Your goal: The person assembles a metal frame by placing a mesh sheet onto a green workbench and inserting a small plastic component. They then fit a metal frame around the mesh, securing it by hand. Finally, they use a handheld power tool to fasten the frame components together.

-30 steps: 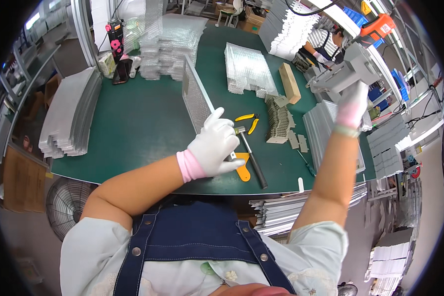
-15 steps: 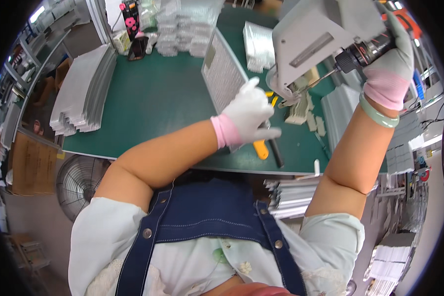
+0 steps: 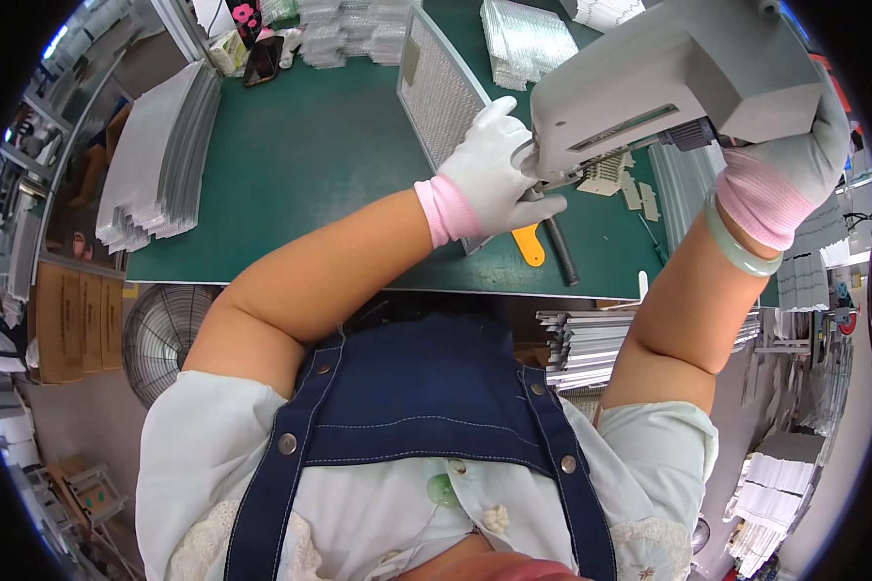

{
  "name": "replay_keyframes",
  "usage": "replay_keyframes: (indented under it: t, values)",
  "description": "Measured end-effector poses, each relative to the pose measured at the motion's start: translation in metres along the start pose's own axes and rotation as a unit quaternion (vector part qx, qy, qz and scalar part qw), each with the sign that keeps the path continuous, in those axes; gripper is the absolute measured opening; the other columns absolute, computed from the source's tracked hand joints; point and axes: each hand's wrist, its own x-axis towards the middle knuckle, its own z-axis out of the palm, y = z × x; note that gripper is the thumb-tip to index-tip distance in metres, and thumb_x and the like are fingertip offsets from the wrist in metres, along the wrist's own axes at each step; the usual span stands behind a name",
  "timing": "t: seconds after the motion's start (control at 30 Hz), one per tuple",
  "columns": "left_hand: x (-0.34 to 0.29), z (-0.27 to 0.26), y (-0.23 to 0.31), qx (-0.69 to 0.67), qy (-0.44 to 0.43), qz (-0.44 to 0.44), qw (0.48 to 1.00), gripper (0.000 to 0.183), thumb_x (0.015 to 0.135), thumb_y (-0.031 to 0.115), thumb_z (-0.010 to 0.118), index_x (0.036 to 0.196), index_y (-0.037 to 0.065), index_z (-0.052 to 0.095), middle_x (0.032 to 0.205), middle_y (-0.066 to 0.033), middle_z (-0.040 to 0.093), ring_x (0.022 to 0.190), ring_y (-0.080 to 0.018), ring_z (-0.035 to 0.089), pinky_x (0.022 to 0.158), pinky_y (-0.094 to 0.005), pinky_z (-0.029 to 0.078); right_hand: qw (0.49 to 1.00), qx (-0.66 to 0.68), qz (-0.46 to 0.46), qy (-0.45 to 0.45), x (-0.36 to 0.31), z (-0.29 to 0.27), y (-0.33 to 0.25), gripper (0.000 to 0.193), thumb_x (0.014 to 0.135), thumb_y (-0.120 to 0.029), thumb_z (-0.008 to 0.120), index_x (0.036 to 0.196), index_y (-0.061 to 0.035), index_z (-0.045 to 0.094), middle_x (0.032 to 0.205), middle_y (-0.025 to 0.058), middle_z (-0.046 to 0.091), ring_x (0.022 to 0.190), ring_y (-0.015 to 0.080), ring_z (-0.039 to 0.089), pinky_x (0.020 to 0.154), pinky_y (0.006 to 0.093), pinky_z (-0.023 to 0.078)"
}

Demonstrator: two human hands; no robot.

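Observation:
My left hand (image 3: 489, 174), in a white glove with a pink cuff, is closed round the edge of a framed mesh panel (image 3: 440, 92) standing tilted on the green table. Its thumb sticks out to the right. My right hand (image 3: 794, 160), gloved alike, grips a power screwdriver (image 3: 690, 136) with a dark chuck and long bit. Most of the screwdriver is hidden behind a large grey housing (image 3: 639, 92). The housing's nose is beside my left fingers, over the panel's edge; the exact contact point is hidden.
On the table lie a yellow-handled tool (image 3: 528, 246), a dark rod (image 3: 562, 252) and beige plastic pieces (image 3: 606, 174). Stacked panels (image 3: 160, 155) stand left, mesh sheets (image 3: 523, 44) at the back. A phone (image 3: 263, 61) lies far left. A fan (image 3: 170, 339) stands below the left edge.
The housing has tipped lower over the screwdriver, and its nose has come closer to my left hand. My right hand has moved right and slightly down. My left hand still holds the panel.

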Motion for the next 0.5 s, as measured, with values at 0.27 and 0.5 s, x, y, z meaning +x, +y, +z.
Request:
replay_keyframes:
  t: [0.27, 0.5]
  values:
    - [0.010, -0.011, 0.010, -0.005, -0.031, -0.025, 0.999, 0.030, 0.082, 0.043, 0.068, 0.093, 0.016, 0.070, 0.087, -0.0054, 0.062, 0.089, -0.0271, 0.059, 0.097, -0.0479, 0.039, 0.948, -0.140, -0.197, -0.209, -0.002, -0.012, 0.007, 0.026, 0.099, -0.021, 0.059, 0.116, -0.0026, 0.065, 0.104, 0.0061, 0.069, 0.089, 0.0142, 0.065, 0.078, 0.0248, 0.053]
    - [0.011, -0.004, 0.009, 0.002, -0.014, -0.029, 0.999, 0.028, 0.083, 0.041, 0.068, 0.093, 0.015, 0.067, 0.078, -0.0030, 0.060, 0.086, -0.0286, 0.060, 0.102, -0.0531, 0.037, 0.944, 0.171, 0.256, -0.120, 0.020, -0.019, 0.077, 0.036, 0.099, -0.030, 0.057, 0.123, -0.0032, 0.064, 0.114, 0.0108, 0.071, 0.100, 0.0244, 0.069, 0.088, 0.0398, 0.058]
